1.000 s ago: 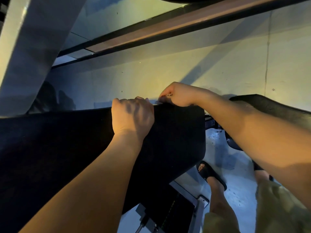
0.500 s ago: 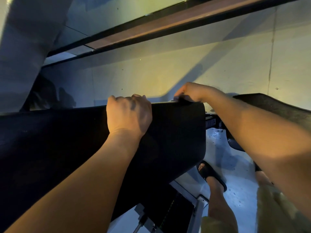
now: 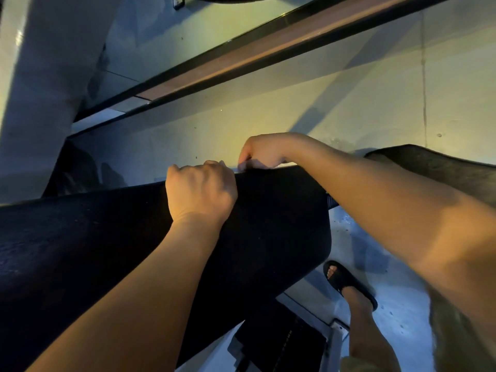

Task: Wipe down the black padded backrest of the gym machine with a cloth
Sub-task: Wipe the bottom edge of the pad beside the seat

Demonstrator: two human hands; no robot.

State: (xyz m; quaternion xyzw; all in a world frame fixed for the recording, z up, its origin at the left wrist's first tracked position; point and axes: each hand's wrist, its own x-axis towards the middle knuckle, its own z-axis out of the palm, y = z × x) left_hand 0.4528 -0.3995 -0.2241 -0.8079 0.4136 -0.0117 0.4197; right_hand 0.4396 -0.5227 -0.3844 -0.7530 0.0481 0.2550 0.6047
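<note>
The black padded backrest [image 3: 107, 251] runs across the view from the left edge to the middle right. My left hand [image 3: 201, 191] grips its top edge, fingers curled over the far side. Just to the right of it, my right hand [image 3: 264, 154] sits on the same edge with its fingers curled down. A small pale bit of cloth [image 3: 243, 166] shows under the fingertips; the rest of the cloth is hidden by the hand and the pad.
A pale wall [image 3: 268, 114] stands close behind the backrest. At the right lies another dark pad [image 3: 442, 167]. Below are the machine's black base [image 3: 281, 342], a light floor and my foot in a black sandal [image 3: 346, 283].
My right hand has slid left along the top edge and now sits close to my left hand. The left hand keeps its grip in about the same spot.
</note>
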